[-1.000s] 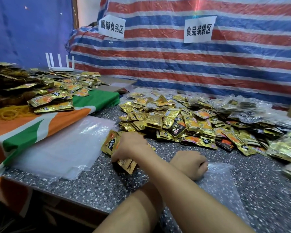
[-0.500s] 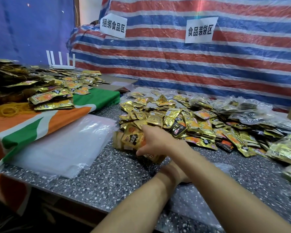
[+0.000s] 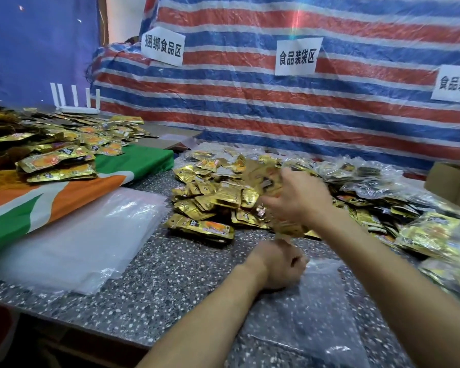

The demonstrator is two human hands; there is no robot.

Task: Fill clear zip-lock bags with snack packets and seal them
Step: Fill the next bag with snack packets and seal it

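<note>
On the speckled table (image 3: 170,274), the left hand (image 3: 276,264) pinches the mouth of a clear bag (image 3: 316,309) lying flat. Just beyond it, the blurred right hand (image 3: 295,200) grips packets (image 3: 290,227) at the edge of the pile (image 3: 218,192).

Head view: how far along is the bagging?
Done: filled bags piled at the back right. In hand: left grip holds a seemingly empty clear bag at its mouth; right grip, blurred, holds packets above it. Left: a big loose pile, a stack of empty bags.
</note>
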